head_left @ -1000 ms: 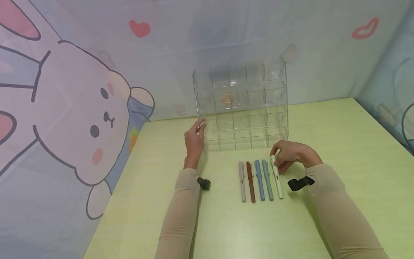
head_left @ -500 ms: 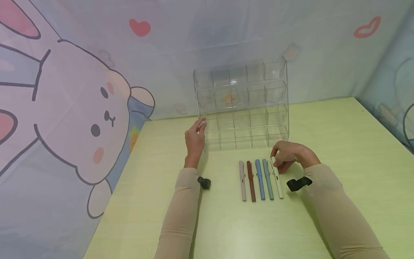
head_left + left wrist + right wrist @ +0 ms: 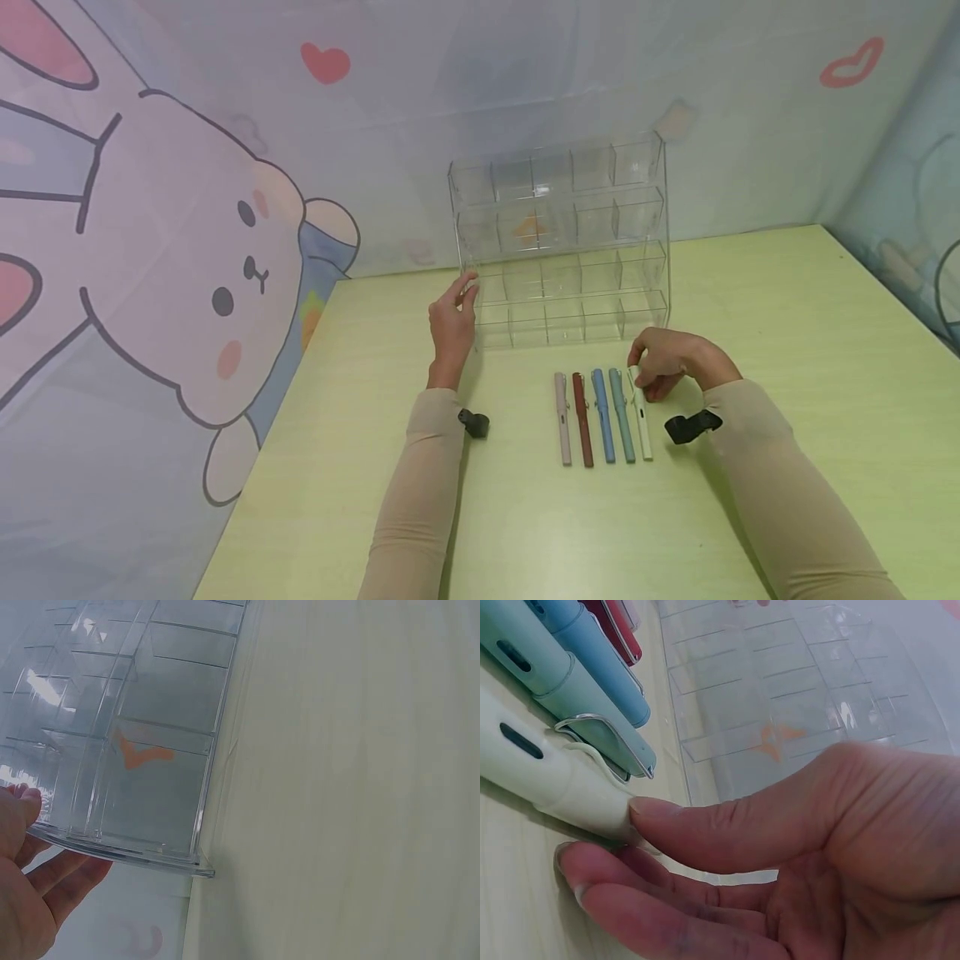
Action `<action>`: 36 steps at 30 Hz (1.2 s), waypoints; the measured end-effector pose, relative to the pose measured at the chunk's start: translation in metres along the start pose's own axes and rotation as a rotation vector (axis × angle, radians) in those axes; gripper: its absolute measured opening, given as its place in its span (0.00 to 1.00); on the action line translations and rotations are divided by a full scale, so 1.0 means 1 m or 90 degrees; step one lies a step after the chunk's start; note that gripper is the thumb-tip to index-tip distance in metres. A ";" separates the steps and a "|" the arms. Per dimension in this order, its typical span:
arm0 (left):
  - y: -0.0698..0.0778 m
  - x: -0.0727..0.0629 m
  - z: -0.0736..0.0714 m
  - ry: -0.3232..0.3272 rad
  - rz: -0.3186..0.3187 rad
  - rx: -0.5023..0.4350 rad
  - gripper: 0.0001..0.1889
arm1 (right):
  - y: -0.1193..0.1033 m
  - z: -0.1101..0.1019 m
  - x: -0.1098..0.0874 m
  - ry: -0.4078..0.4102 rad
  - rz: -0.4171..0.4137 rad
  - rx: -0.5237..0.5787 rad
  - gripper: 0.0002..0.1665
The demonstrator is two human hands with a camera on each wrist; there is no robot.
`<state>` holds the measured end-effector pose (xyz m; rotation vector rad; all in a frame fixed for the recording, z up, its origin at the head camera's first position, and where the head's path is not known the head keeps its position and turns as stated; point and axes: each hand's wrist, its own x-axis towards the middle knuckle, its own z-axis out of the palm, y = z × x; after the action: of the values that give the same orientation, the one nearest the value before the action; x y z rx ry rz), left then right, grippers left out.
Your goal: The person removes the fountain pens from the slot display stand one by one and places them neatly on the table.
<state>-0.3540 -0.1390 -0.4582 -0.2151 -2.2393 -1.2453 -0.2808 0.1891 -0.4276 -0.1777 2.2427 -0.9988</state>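
Note:
My left hand [image 3: 452, 323] grips the left side of a clear acrylic display rack [image 3: 558, 310]. In the left wrist view the thumb lies over the edge of the rack [image 3: 161, 799] and the fingers [image 3: 79, 883] sit behind it. My right hand [image 3: 670, 358] pinches the cap end of a white fountain pen [image 3: 642, 425], which lies on the table. The right wrist view has the thumb [image 3: 705, 829] on top of the cap, fingers beneath. Left of the white pen lie a teal pen [image 3: 622, 421], a blue pen [image 3: 603, 421], a dark red pen [image 3: 583, 427] and a pale pink pen [image 3: 562, 425], roughly parallel.
The rack has several tiers split into compartments and stands at the back of the pale yellow-green table [image 3: 525, 533]. A printed fabric backdrop [image 3: 405, 108] hangs right behind it. Black wrist cameras [image 3: 474, 425] are strapped on both sleeves.
The white pen has turned slightly in the right hand, its lower end shifting a little left, so it lies closer to parallel with the others. The left hand holds still on the rack.

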 end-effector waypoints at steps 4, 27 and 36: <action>0.000 0.000 0.000 0.003 0.001 -0.001 0.13 | 0.000 0.000 0.000 -0.002 0.003 -0.003 0.16; -0.002 -0.001 -0.002 0.011 0.018 -0.005 0.13 | -0.003 -0.017 -0.019 0.047 -0.029 0.011 0.19; -0.005 -0.004 -0.003 0.013 0.001 0.001 0.14 | -0.015 -0.022 -0.025 0.145 -0.079 0.037 0.25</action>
<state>-0.3511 -0.1435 -0.4628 -0.2026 -2.2224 -1.2403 -0.2777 0.2014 -0.3929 -0.1885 2.4288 -1.2012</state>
